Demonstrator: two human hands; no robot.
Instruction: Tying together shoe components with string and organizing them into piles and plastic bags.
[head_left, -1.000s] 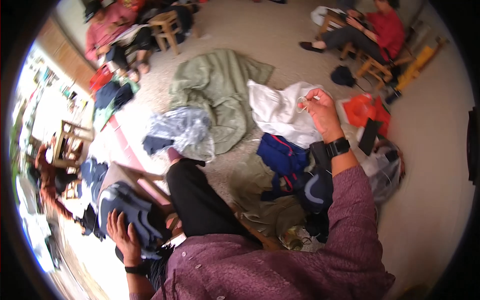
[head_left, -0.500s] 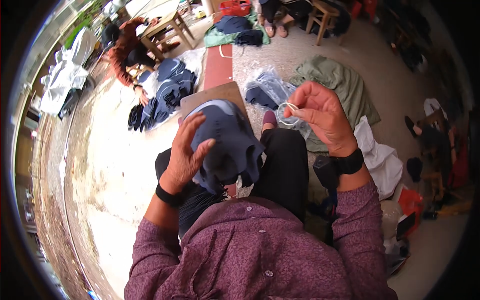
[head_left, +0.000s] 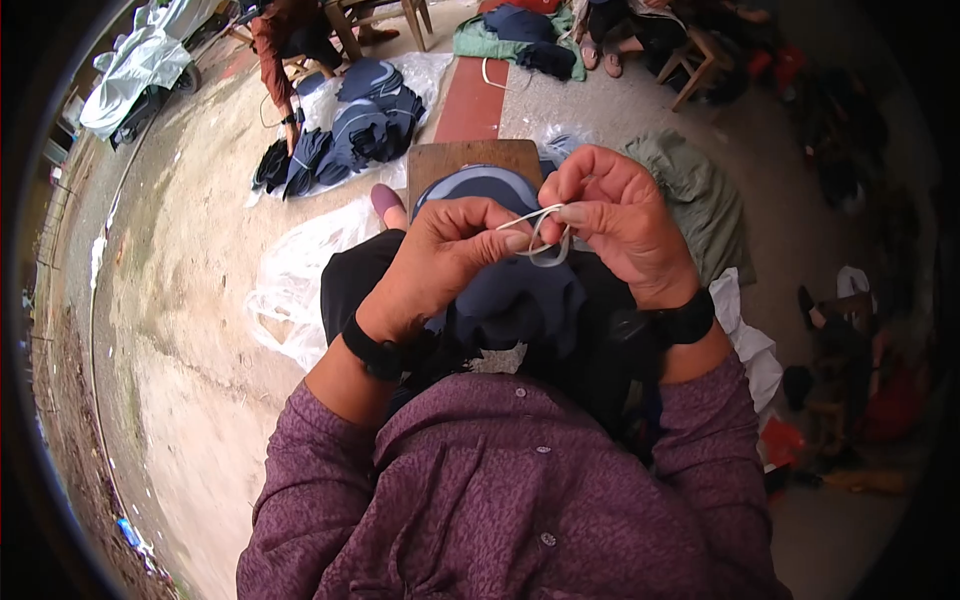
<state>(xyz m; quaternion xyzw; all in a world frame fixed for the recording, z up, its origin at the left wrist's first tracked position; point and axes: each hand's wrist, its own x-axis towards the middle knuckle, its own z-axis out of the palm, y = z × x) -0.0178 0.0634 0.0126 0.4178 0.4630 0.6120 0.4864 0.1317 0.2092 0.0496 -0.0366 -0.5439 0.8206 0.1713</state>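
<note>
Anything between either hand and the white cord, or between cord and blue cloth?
Nothing visible: left hand and right hand both pinch the white cord directly. Blue cloth lies below, with nothing showing between.

Busy surroundings on a pale concrete floor [head_left: 200,340]

At left lies a crumpled white plastic bag [head_left: 310,275]. Farther off, dark blue fabric bundles [head_left: 365,130] rest on a clear plastic sheet [head_left: 432,75], beside a person in a rust-coloured top [head_left: 272,50]. A silver-covered vehicle [head_left: 135,80] stands far left. At right lie an olive-green sheet [head_left: 705,205] and, nearer, a white cloth [head_left: 745,335]; a wooden stool [head_left: 708,55] stands farther back.
</note>
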